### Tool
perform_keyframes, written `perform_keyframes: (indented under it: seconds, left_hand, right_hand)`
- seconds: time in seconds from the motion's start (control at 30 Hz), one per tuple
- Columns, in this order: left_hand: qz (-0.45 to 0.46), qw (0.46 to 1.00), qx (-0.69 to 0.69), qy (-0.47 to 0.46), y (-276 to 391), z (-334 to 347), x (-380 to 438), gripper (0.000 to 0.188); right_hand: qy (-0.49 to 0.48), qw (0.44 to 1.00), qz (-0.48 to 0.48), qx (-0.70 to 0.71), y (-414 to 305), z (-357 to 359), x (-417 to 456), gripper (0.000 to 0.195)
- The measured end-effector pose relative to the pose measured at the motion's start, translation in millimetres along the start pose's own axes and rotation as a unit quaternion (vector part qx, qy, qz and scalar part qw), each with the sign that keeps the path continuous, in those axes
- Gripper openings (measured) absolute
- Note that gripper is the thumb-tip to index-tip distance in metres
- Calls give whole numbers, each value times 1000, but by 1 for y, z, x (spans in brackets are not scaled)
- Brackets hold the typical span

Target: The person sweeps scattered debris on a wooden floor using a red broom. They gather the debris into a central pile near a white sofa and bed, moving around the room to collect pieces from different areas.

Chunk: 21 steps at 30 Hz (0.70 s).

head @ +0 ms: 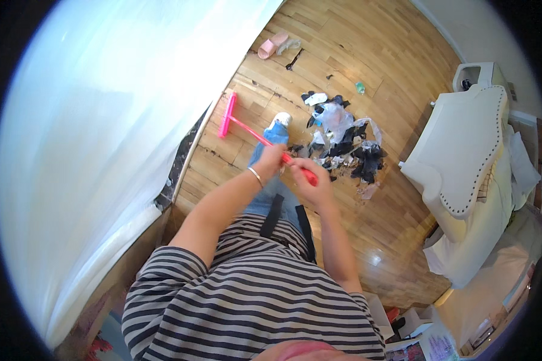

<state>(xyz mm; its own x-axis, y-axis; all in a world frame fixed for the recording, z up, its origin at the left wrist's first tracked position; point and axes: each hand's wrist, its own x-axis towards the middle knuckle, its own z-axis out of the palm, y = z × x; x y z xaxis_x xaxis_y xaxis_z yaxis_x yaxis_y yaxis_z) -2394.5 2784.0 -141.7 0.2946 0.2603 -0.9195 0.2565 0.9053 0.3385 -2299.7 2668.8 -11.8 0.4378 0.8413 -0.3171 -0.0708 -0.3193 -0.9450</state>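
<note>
A red handle with a long pink head (228, 115), probably a broom, slants across the front of my body. My left hand (272, 161) is closed around the shaft, a bracelet on its wrist. Near the thick red end of the handle, my right hand (314, 182) grips it too. The pink head rests on or just above the wooden floor, left of my white shoe (282, 120). To the right of my legs lies a heap of black scraps (368, 160), white bits and a clear plastic bag (334, 119), with brown debris around them.
Pink slippers (272, 45) lie farther off on the floor, and a green scrap (360, 88) is beyond the heap. A white curtain (117, 90) hangs at left. Along the right stands a cream studded headboard or sofa (456, 144), with white boxes (415, 322) at lower right.
</note>
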Motion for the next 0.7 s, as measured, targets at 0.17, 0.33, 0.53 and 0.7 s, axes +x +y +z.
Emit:
perform_keyframes:
  seconds: [0.17, 0.33, 0.53, 0.7]
  left_hand:
    - [-26, 995, 20, -98, 24, 90, 2, 19]
    - [-31, 991, -67, -111, 88, 134, -41, 22]
    - [-10, 996, 57, -64, 144, 87, 26, 24]
    - [-114, 983, 142, -2, 156, 81, 76, 13]
  right_hand:
    - [134, 979, -72, -136, -50, -51, 14, 7]
    - [82, 961, -151, -219, -115, -74, 45, 5]
    - [76, 994, -47, -67, -102, -61, 118, 12]
    - [145, 987, 48, 42, -65, -47, 142, 13]
